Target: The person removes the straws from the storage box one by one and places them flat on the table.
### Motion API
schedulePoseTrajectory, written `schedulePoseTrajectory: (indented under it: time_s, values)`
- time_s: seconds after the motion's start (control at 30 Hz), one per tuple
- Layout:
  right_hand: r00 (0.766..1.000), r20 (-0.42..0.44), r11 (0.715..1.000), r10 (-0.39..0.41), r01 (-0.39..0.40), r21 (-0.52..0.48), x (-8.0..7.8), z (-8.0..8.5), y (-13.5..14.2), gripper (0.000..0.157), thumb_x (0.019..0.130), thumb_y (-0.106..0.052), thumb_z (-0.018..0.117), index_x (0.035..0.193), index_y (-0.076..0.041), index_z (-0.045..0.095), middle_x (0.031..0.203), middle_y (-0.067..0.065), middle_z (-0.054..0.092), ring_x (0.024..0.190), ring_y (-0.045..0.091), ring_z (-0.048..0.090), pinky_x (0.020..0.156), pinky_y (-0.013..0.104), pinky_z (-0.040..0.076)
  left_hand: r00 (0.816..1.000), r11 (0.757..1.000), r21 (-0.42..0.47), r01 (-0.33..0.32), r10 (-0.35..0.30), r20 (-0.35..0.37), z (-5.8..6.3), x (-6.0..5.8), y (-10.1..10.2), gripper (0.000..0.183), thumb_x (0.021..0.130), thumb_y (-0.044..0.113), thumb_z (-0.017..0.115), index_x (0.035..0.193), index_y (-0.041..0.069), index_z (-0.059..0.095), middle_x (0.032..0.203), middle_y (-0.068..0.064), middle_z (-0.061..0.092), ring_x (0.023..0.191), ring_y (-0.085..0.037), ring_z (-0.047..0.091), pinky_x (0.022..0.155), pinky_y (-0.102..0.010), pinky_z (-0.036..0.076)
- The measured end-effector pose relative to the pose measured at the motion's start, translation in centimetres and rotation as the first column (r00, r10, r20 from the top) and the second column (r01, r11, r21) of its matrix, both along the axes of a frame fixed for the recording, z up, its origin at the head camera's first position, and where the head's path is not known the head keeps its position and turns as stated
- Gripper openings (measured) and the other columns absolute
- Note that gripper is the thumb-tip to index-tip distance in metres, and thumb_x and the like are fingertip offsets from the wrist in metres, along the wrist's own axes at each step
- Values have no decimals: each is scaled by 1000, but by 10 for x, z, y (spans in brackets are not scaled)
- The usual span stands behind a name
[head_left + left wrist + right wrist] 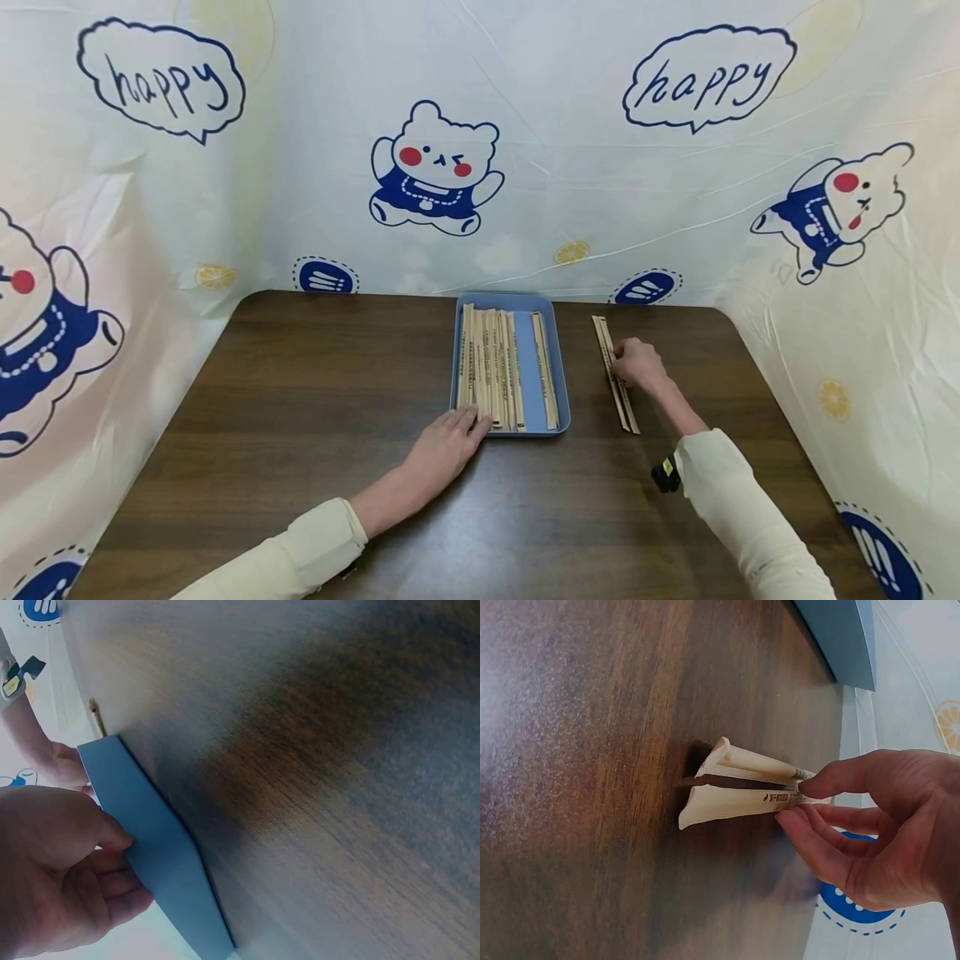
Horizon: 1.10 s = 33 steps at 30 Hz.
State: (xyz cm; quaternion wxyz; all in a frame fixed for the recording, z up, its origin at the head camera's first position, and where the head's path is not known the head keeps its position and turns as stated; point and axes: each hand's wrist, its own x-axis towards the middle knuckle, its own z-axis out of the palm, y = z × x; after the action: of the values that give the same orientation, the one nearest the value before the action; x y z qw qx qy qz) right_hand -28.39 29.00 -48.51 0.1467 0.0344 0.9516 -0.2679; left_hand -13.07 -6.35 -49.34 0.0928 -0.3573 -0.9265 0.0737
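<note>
In the head view my left hand [442,446] rests at the near left corner of a blue tray [564,400], fingertips over its rim. The left wrist view shows the thumb and relaxed fingers of this hand [67,877] touching the tray's wall [150,825]. Several paper-wrapped chopstick packs [487,367] lie lengthwise in the tray, grouped on its left, with more packs [545,371] along its right side. Right of the tray, my right hand [639,365] pinches two wrapped chopstick packs [625,408] side by side; their near ends spread slightly apart in the right wrist view.
Everything stands on a dark brown wooden table [300,375]. A printed cloth [562,167] with bears hangs behind and at both sides. A bare blue strip of tray floor [529,367] shows between the pack groups.
</note>
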Motion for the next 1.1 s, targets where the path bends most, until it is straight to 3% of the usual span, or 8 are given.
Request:
schedulePoseTrajectory:
  time_s: [0.23, 0.37, 0.5, 0.77, 0.9, 1.1]
  values:
    - [999, -34, 1000, -6, 7, 11, 3, 7, -4, 39, 90, -10, 60, 126, 6, 59, 110, 26, 65, 58, 18, 64, 58, 34, 55, 1000, 1000, -8, -1, 1, 10, 0, -1, 0, 48, 93, 3, 68, 140, 9, 58, 137, -20, 57, 125, -29, 56, 101, -38, 49]
    - [999, -11, 992, -32, 30, -119, 2, 15, -14, 42, 94, -10, 61, 133, 5, 56, 114, 26, 62, 65, 23, 66, 63, 37, 59, 1000, 1000, -15, -6, 6, 3, 0, -3, -1, 49, 93, 4, 68, 140, 9, 58, 137, -19, 57, 126, -29, 56, 101, -37, 49]
    - [997, 40, 959, -62, 71, -274, 1, 22, -26, 47, 94, -5, 60, 139, 4, 52, 110, 30, 62, 81, 34, 69, 70, 39, 61, 1000, 1000, -8, -4, 4, 1, 1, -3, -1, 48, 93, 4, 68, 140, 9, 59, 137, -19, 57, 125, -29, 56, 101, -37, 49]
    - [997, 67, 912, -23, 49, -408, 7, 33, -46, 51, 93, -2, 62, 142, 4, 49, 119, 29, 61, 107, 44, 63, 77, 44, 60, 1000, 1000, -8, -2, 2, 16, 0, -1, -1, 47, 94, 5, 67, 140, 9, 59, 138, -19, 56, 126, -29, 56, 101, -38, 49]
    - [999, 47, 904, -3, 22, -426, 9, 37, -56, 51, 93, -3, 65, 141, 3, 49, 115, 27, 63, 106, 44, 63, 77, 45, 60, 1000, 1000, -5, -7, 7, 23, 0, 0, -1, 47, 94, 4, 67, 140, 9, 59, 138, -19, 56, 126, -29, 56, 101, -38, 48]
    - [1000, 14, 908, 6, 1, -419, 10, 44, -75, 49, 93, -3, 66, 139, 4, 51, 109, 24, 67, 92, 34, 69, 73, 41, 61, 1000, 1000, -3, -6, 7, 16, -1, 0, -1, 47, 94, 4, 67, 140, 9, 59, 138, -19, 57, 126, -29, 56, 101, -38, 48]
